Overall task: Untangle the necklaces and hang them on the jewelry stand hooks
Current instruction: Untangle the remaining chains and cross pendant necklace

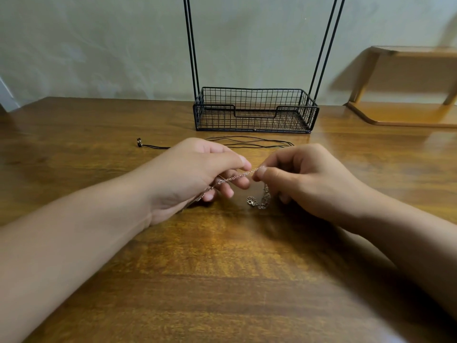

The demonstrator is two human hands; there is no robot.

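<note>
A thin rose-gold chain necklace [243,175] is stretched taut between my two hands above the wooden table [222,256]. My left hand [195,174] pinches one end, and my right hand [304,179] pinches the other. A loose bunch of the chain with its clasp [257,200] hangs below my right hand and touches the table. A black cord necklace [249,142] lies on the table behind my hands, its small pendant [139,142] off to the left. The black wire jewelry stand [254,110] rises at the back; its hooks are out of frame.
The stand's base is a wire basket tray [310,115] with two pairs of upright rods [191,45] going up past the top edge. A wooden shelf [405,112] sits at the back right against the pale wall.
</note>
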